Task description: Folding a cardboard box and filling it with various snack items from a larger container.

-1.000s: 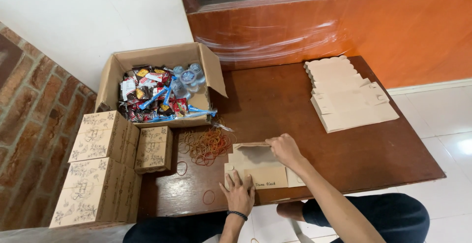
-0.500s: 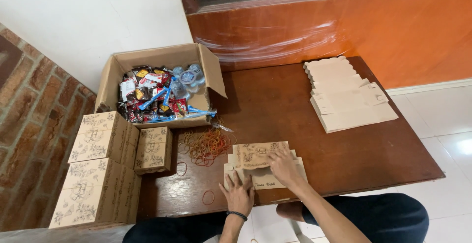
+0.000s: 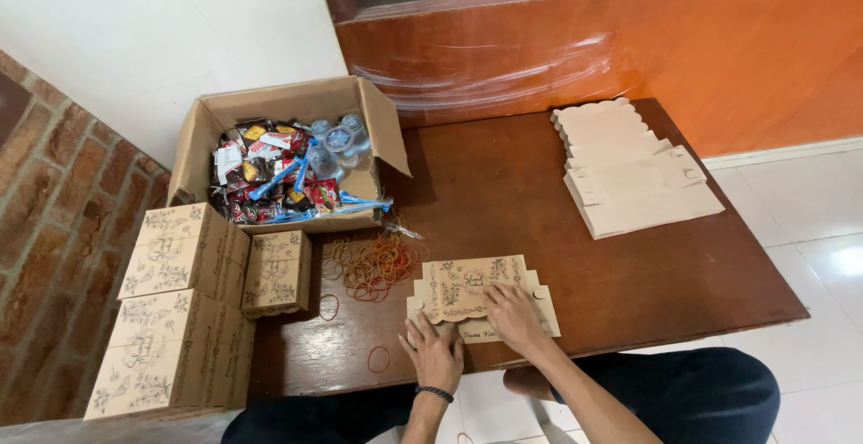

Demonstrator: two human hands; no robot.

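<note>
A flat, unfolded printed cardboard box blank (image 3: 472, 288) lies at the near edge of the brown table (image 3: 539, 201). My right hand (image 3: 514, 315) presses flat on its lower middle. My left hand (image 3: 431, 354) rests on its lower left corner, fingers spread, a dark band on the wrist. Neither hand grips anything. A heap of rubber bands (image 3: 375, 262) lies just left of the blank.
An open carton (image 3: 283, 152) of snack packets and water cups sits at the table's far left. Folded printed boxes (image 3: 184, 251) are stacked at the left. A stack of flat blanks (image 3: 629, 174) lies at the right. Loose rubber bands (image 3: 378, 359) lie near the front edge.
My right hand folded the raised flap down onto the blank and now presses it flat. My left hand stayed on the lower left corner.
</note>
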